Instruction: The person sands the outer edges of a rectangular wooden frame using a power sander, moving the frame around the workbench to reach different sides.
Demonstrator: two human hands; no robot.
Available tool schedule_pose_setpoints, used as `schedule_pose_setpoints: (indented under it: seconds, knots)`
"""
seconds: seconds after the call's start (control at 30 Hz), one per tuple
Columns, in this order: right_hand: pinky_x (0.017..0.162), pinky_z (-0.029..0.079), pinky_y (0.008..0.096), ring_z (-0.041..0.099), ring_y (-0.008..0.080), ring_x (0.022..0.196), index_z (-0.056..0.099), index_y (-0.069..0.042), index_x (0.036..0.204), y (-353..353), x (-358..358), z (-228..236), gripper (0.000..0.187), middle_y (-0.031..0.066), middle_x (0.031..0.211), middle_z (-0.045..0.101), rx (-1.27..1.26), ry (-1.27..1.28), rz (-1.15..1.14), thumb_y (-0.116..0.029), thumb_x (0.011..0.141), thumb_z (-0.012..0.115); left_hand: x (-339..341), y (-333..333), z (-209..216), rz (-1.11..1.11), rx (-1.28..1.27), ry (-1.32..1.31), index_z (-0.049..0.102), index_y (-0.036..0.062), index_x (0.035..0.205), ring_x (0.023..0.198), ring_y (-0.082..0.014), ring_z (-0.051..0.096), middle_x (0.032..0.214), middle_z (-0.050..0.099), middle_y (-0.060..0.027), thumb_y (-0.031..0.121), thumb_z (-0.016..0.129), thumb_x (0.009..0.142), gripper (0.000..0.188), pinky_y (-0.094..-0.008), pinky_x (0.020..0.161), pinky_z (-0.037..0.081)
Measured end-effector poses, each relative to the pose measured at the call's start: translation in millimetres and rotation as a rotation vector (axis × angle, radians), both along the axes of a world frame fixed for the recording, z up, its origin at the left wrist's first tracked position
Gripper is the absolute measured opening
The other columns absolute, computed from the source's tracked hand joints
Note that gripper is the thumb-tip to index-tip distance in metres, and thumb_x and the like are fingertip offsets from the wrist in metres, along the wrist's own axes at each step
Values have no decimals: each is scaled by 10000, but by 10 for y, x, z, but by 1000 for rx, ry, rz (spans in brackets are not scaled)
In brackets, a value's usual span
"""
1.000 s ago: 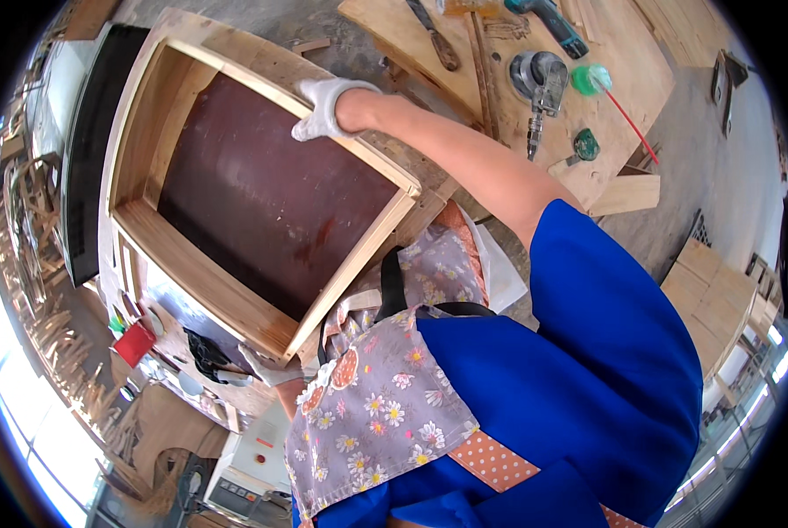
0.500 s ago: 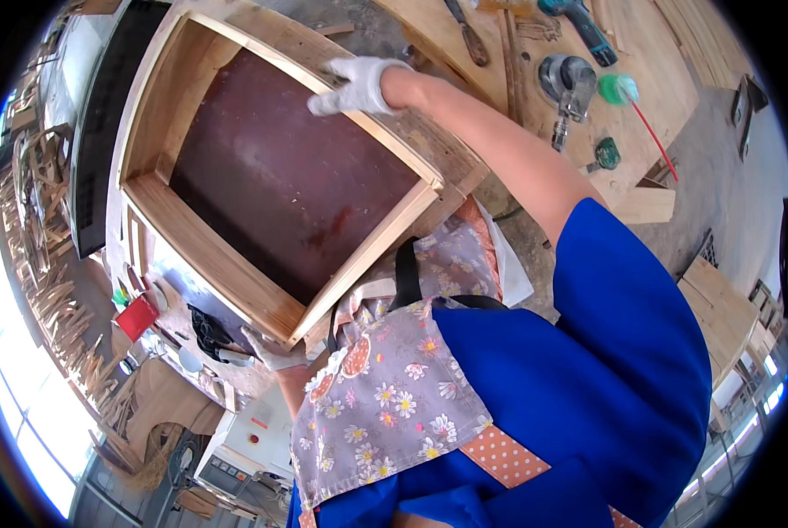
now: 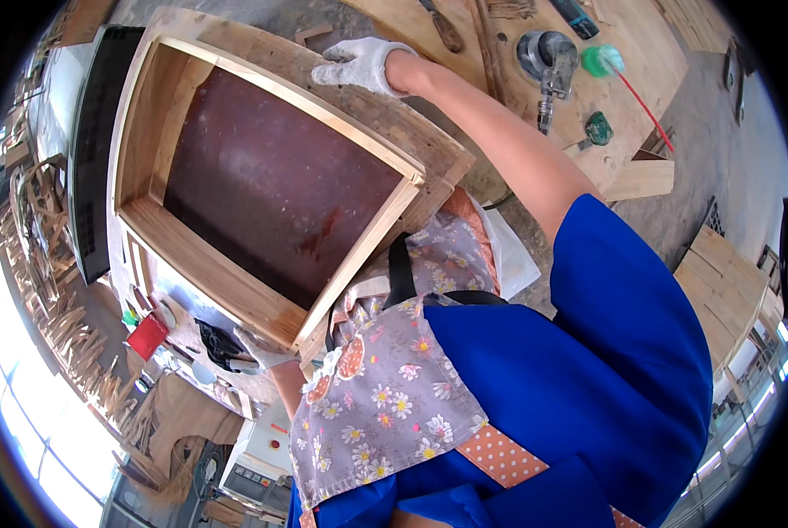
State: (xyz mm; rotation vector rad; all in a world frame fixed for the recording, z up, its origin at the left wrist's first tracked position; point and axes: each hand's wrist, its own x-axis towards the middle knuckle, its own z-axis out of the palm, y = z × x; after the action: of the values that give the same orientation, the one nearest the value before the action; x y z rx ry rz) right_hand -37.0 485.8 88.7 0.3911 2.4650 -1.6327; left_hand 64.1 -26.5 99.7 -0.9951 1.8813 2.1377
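1. On the wooden bench, in front of me, my wooden box is lying with its open side up, its pale walls surrounding a dark red-brown panel.
2. Off to the right, a plywood table is holding a sander, a green bottle with a thin red tube, and a drill that the upper edge of my view is cutting off.
3. Over on the left, a heap of wood scraps is standing near bright windows; a red container is sitting nearer the box, and a white machine is showing toward the lower edge. Grey floor is stretching away on the far right.
4. Beyond the box's far rim, my gloved right hand is staying loose and ungripped over the bench, just clear of the box; whether it is touching the wood, I cannot tell.
5. Near the box's closest corner, my gloved left hand is showing only in part, so I cannot tell whether it is grasping the wood.
6. Compared with half a second ago, when my right fingers were reaching over the rim, that hand is now sitting farther out, while my left is keeping to the same corner.
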Motion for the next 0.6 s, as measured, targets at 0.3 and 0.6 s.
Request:
schedule_pose_setpoints:
  seconds: [0.3,0.6]
  knots:
    - [1011,371,343,468,319,1227,423,-2,1342,-194,-42,26,846,197,1332,480,23,-36,4,-619,786,583,-76,115,94,80,-10,-31,322,136,1408,1280,-296,367,1400,379,-89,621,421,871,730,-448,1070,294]
    - [1056,348,372,402,333,1281,232,-42,1435,-731,-161,599,959,210,1415,363,162,-101,-46,-539,749,682,-42,44,168,118,186,-24,414,100,1342,1165,-266,493,1286,506,-76,549,478,890,640,-393,993,404]
